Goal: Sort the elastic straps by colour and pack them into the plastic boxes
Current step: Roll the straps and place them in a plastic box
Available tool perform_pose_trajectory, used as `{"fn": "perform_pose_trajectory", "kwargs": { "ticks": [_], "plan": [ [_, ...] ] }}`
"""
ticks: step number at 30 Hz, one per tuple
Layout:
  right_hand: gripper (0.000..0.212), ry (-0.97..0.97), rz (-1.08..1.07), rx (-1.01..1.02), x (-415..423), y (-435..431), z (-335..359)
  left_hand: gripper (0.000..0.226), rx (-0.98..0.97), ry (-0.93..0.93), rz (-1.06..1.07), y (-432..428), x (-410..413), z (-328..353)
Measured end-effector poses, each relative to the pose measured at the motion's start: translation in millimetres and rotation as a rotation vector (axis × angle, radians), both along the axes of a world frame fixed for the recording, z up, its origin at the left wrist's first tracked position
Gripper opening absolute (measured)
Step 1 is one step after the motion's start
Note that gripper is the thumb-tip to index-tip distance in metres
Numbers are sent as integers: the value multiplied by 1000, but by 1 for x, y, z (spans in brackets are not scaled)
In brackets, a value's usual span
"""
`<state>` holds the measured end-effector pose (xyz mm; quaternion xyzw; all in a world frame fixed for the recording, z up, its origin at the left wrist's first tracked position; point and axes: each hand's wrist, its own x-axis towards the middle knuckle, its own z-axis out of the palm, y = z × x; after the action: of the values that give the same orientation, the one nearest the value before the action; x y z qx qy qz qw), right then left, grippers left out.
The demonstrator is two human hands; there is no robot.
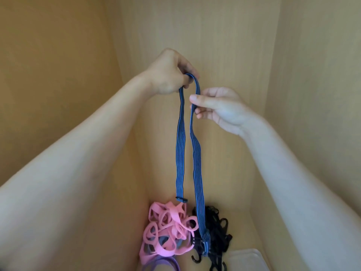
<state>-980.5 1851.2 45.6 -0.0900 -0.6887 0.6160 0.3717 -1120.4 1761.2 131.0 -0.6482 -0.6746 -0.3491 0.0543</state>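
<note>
A long blue striped elastic strap (180, 153) hangs doubled over from my raised left hand (170, 75), whose fingers curl round its fold. My right hand (216, 106) pinches the right strand just below the fold between thumb and fingers. The strap's left end carries a small black clip and hangs free; its right end reaches down into the pile below. Under it lie pink elastic straps (168, 225), a heap of black straps with hooks (216, 227), and a purple strap (166, 264) at the bottom edge. The corner of a clear plastic box (246, 259) shows at the lower right.
Light wooden walls (195, 36) close in on the left, back and right, and the wooden surface (220, 173) below holds the strap pile. My forearms cross the lower left and right of the view.
</note>
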Motion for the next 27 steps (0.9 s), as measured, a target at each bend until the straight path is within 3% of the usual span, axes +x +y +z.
{"fn": "perform_pose_trajectory", "kwargs": {
  "ticks": [15, 20, 25, 27],
  "plan": [
    [26, -54, -327, 121, -15, 4, -20, 30, 38, 32, -3, 14, 12, 2],
    [20, -96, -322, 117, -17, 11, -40, 28, 74, 29, 9, 17, 11, 4],
    [36, -146, -273, 63, -21, 16, -63, 25, 71, 0, 0, 17, 10, 3],
    [26, -165, -228, 55, -23, 20, -74, 24, 68, -31, -16, 17, 9, 3]
  ]
}}
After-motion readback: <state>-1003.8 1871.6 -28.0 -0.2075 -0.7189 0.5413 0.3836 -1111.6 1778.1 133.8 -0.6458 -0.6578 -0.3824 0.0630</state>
